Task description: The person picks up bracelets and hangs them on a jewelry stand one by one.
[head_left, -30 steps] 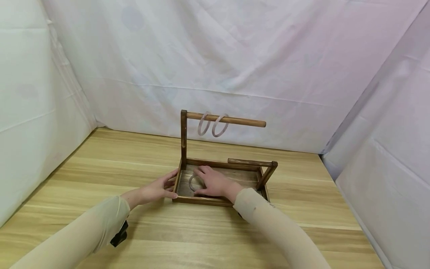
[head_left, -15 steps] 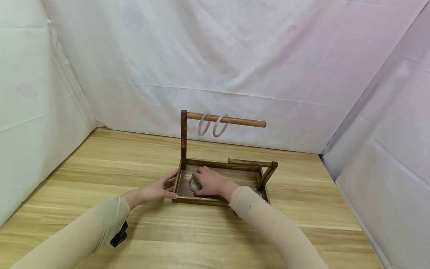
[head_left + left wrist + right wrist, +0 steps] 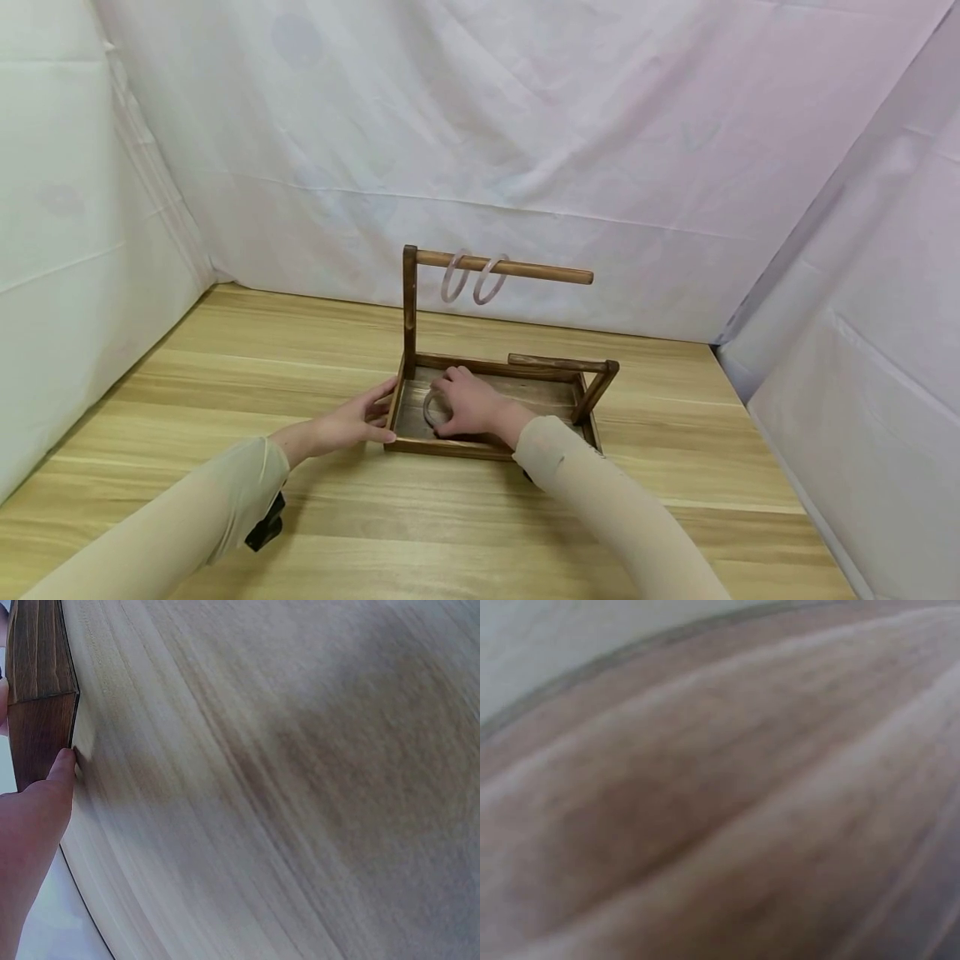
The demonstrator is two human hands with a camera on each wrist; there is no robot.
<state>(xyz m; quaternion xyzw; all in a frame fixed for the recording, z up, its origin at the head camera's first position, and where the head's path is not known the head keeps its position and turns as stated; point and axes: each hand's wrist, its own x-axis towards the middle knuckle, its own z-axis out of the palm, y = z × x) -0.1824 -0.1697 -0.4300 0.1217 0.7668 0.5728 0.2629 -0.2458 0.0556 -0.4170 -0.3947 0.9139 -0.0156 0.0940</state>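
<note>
In the head view a brown wooden tray [image 3: 450, 449] has two posts with bars. My left hand [image 3: 341, 427] rests against the tray's left side, fingers and thumb extended; in the left wrist view its thumb [image 3: 63, 766] touches the dark wood [image 3: 43, 735] near a corner. Inside the tray my right hand [image 3: 478, 406] grips the right side of a pale bangle [image 3: 428, 408] with curled fingers, partly hiding it. Two pinkish bangles, one left [image 3: 447, 286] and one right [image 3: 482, 293], hang on the taller bar. The right wrist view is filled by blurred skin.
The taller bar [image 3: 551, 272] extends right from the left post [image 3: 409, 312]. A shorter bar [image 3: 555, 362] points left from the tray's right post [image 3: 596, 392]. White cloth [image 3: 525, 125] encloses the wooden table [image 3: 360, 525] at the back and sides.
My right hand's fingers have drawn in around the bangle in the tray, the hand shifting only slightly. The left hand stays at the tray's side.
</note>
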